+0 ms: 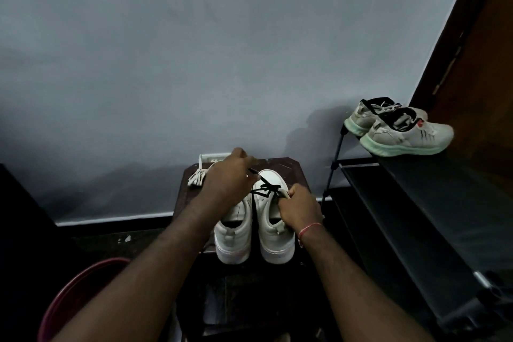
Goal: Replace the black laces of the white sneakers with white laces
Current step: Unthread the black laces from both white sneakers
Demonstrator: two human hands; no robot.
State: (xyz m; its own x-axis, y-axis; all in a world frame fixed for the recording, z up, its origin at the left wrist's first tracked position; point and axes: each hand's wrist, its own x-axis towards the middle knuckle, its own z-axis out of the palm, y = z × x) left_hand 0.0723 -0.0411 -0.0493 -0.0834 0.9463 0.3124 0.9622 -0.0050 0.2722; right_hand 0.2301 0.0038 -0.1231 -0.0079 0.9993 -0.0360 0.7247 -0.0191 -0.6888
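Task object: white sneakers, a pair standing side by side on a small dark surface, heels at 6 o'clock, toes at 12.

Right sneaker: black lace is loose and crossed over the tongue area, not tied. One strand runs up toward 11 o'clock into the left hand. Upper is plain white with a thick sole, slightly scuffed.

Left sneaker: front half hidden under the left forearm; cannot tell if it is laced.

Hands:
- Left hand: fingertips pinched together on the free strand of the black lace, held above the toe.
- Right hand: fingers curled on the right sneaker's upper edge by the eyelets, steadying it. Cannot tell if it also nips the lace.

Step (judgement): unlacing the right sneaker, early in the task; no white lace threaded yet.

Next move (judgement): draw the strand out eyelet by eyelet while the shoe is held down. The lace is limp and may snag at the crossings.

White laces: bundled on the surface at 10 o'clock of the pair, untouched.

Further out: a grey pair with green soles on a black rack at 2 o'clock; a red tub at 8 o'clock.
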